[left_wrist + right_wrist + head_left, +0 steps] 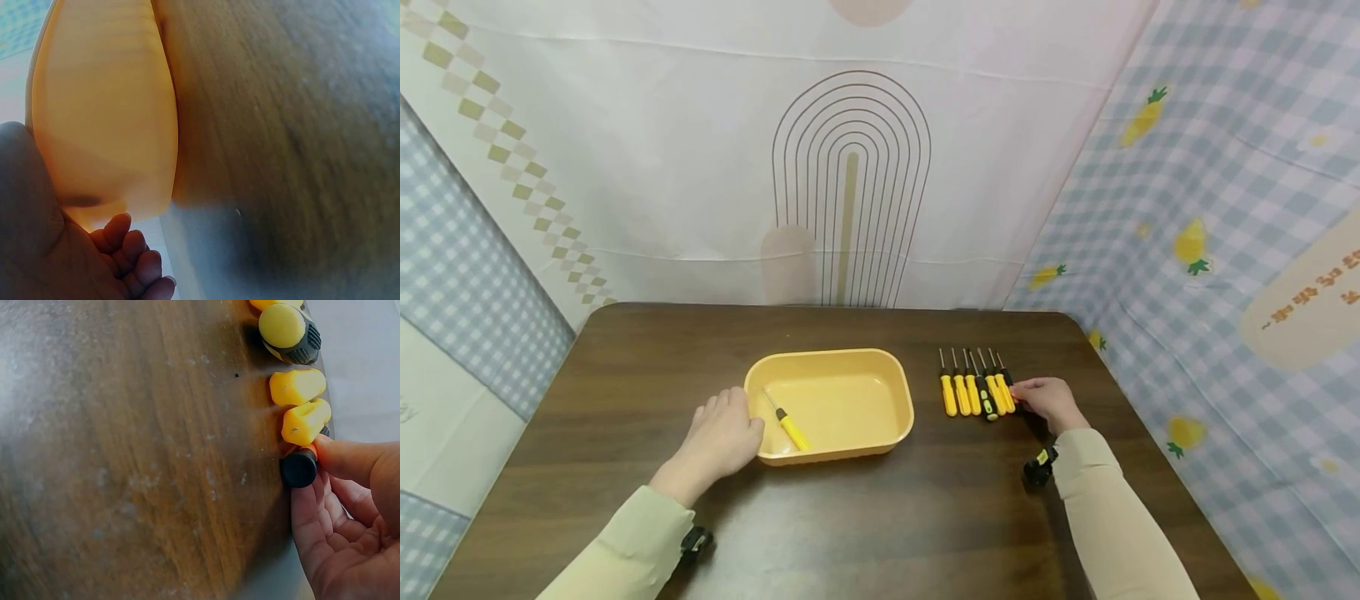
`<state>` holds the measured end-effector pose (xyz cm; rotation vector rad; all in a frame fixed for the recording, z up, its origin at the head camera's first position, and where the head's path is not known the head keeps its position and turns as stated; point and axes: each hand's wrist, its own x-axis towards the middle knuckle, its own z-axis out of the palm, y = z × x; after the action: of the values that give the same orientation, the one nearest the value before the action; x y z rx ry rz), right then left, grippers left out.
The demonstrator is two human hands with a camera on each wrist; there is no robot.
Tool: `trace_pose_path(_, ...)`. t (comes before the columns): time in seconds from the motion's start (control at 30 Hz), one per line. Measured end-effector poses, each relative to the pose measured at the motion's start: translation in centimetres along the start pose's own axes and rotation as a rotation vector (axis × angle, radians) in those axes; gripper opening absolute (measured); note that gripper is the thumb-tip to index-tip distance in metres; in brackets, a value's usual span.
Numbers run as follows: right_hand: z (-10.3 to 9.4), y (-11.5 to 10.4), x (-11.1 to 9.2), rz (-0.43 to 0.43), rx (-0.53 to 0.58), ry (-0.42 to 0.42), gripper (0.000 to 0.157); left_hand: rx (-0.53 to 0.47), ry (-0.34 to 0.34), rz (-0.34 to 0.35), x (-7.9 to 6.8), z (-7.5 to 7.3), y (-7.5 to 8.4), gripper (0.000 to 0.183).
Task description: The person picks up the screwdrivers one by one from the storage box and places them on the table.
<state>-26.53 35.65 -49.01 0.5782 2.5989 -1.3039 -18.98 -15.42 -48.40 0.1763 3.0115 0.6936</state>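
Observation:
My left hand [724, 432] holds the left end of a shallow yellow plastic box [853, 402], with its fingers curled at the outer wall in the left wrist view. A single yellow-handled screwdriver [793, 430] lies slanted inside the box. At the right, my right hand [1049, 400] pinches the black-and-orange handle of the rightmost screwdriver [299, 470] between thumb and fingers. This one lies at the end of a row, right beside a yellow-handled screwdriver [305, 423]. In the row, a black-and-green screwdriver [985, 400] sits among several yellow-handled ones, shafts pointing away from me.
The dark wooden table [880, 525] carries the box and the row of screwdrivers. A white patterned curtain [700, 150] hangs behind its far edge, and blue checked cloth [1225, 183] hangs along the right side. Each wrist wears a small black camera.

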Motion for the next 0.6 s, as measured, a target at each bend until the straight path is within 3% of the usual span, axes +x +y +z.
trace_pose_path(0.33,0.17,0.05,-0.3,0.006,-0.04,0.011,0.039,-0.006,-0.002,-0.002,-0.07,-0.05,0.0,0.029)
trace_pose_path(0.6,0.16,-0.16,-0.91,-0.062,-0.091,0.038,0.041,-0.008,-0.009,-0.003,-0.16,-0.12,0.03,0.031)
